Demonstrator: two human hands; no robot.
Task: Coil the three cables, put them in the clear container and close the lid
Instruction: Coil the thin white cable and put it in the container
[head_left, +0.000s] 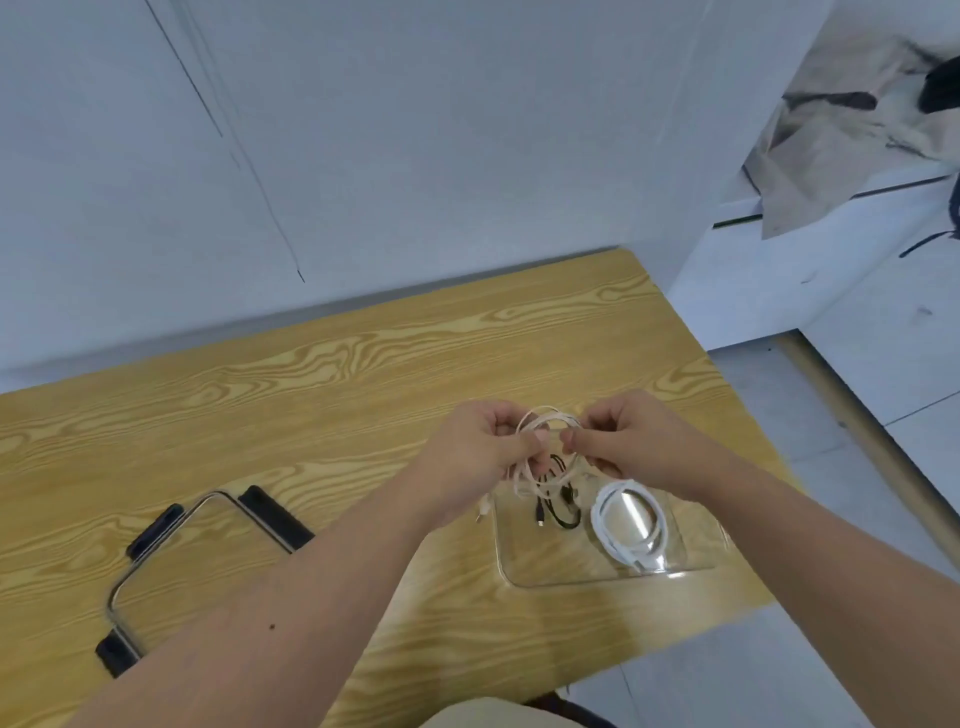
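My left hand (480, 460) and my right hand (631, 441) both pinch a thin pale pink-white cable (545, 418), held in loops above the clear container (519, 566). One loose end of that cable hangs down by my left wrist. Inside the container lie a coiled white cable (631, 525) on the right and a small black cable (558, 512) to its left. The container stands open on the wooden table's right part. Its clear lid (171, 556) with black clips lies flat on the table to the left, partly under my left forearm.
The wooden table (260, 415) stands against a white wall; its right edge runs close to the container. A white cabinet or ledge (810, 270) with crumpled grey material on it stands to the right. Grey floor shows beyond the table's right and near edges.
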